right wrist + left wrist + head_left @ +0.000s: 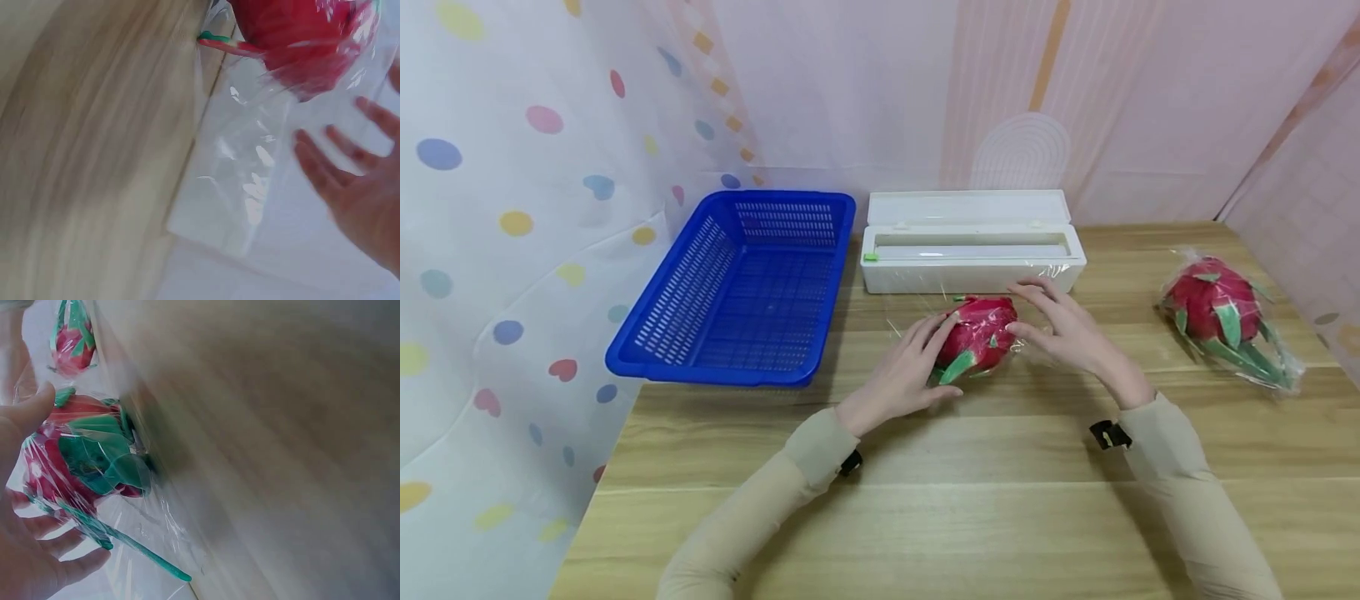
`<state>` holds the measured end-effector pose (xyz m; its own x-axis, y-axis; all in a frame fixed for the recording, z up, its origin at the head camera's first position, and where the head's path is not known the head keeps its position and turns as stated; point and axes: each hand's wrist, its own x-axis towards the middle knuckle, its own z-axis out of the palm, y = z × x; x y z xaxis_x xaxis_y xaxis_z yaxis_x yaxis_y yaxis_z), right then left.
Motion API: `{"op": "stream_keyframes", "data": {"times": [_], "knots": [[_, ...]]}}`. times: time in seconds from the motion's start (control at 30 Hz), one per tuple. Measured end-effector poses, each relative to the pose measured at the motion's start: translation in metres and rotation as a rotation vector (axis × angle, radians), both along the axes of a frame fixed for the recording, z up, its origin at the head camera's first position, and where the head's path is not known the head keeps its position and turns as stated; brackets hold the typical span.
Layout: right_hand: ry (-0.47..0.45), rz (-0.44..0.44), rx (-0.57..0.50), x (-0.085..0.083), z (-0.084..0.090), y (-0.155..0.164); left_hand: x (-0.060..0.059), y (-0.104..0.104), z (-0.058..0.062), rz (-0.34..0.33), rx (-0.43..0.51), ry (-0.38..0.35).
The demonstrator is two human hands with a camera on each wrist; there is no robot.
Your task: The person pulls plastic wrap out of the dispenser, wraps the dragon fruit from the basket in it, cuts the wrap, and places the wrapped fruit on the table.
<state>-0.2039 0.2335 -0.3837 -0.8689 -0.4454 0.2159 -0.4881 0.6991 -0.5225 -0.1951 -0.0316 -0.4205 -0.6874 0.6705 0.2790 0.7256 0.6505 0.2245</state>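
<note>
A red dragon fruit [980, 335] with green scales lies on the table, clear plastic wrap drawn over it. My left hand [904, 368] rests along its left side with fingers spread, the fingertips touching the wrapped skin. In the left wrist view, the wrap is creased over the fruit's green end [103, 453]. My right hand [1063, 323] is at the fruit's right side, fingers extended and apart. Loose clear wrap [240, 156] stretches from the fruit towards the white box in the right wrist view, near the right fingers.
Behind the fruit stands a white wrap dispenser box [973, 277], lid raised, a roll inside and a green slider at its left end. A blue plastic basket [826, 308] sits at the left. Another wrapped dragon fruit [1213, 304] lies at the right on the wooden table [962, 517].
</note>
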Motion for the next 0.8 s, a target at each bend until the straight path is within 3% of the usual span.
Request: {"op": "stream_keyframes", "data": {"times": [0.07, 0.2, 0.37, 0.63, 0.8], "knots": [[0.082, 0.021, 0.083, 0.005, 0.002, -0.004, -0.003, 0.001, 0.001, 0.006, 0.013, -0.010], [0.160, 0.084, 0.187, 0.010, 0.000, -0.012, -0.009, 0.003, 0.005, 0.035, 0.004, -0.069], [0.225, 0.062, 0.174, 0.003, -0.006, -0.015, -0.019, 0.005, 0.012, 0.068, -0.006, -0.174], [0.111, 0.025, 0.155, -0.017, -0.007, -0.014, -0.038, 0.008, 0.017, 0.126, 0.023, -0.328], [-0.006, 0.032, 0.110, -0.030, -0.007, -0.009, -0.049, 0.010, 0.015, 0.146, 0.075, -0.395]]}}
